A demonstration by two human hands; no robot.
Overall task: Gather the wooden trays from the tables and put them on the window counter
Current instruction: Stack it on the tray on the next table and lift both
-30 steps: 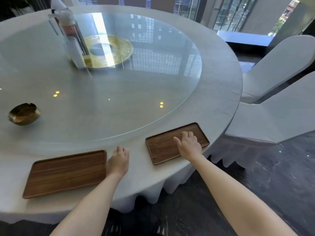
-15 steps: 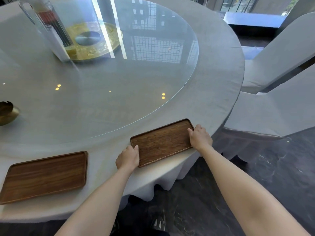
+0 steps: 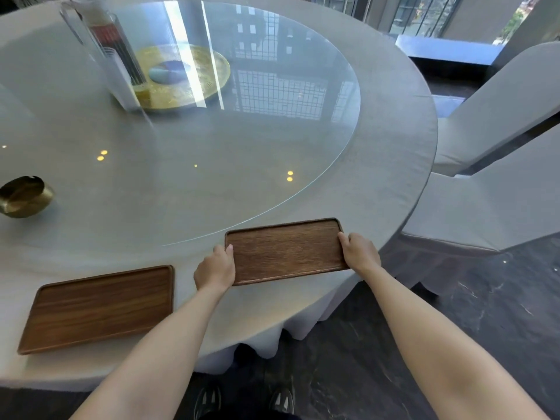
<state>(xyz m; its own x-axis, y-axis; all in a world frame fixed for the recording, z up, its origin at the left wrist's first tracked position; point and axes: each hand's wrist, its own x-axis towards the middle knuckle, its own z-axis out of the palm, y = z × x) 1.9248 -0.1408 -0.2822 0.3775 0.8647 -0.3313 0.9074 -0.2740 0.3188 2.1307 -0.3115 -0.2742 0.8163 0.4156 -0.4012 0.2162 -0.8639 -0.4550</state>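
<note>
2 wooden trays [image 3: 285,251] [image 3: 100,307]; 2 covered chairs [image 3: 497,110] [image 3: 485,207]; 1 brass ashtray [image 3: 24,197]; 1 table [image 3: 394,165].

I see two dark wooden rectangular trays, both empty. The smaller tray [image 3: 286,251] sits at centre frame. The larger tray [image 3: 100,307] lies flat at lower left.

Table: I see a round table [image 3: 394,165] under a pale grey cloth, topped by a round glass turntable [image 3: 242,140].
Seating: two covered chairs [image 3: 491,207] stand at the right, just beside the table.
Floor: I read dark marbled stone [image 3: 439,322].
Windows: gridded panes [image 3: 424,13] at the top right.
Light: daylight; the panes reflect in the glass, with small ceiling-lamp spots [image 3: 289,175].
</note>
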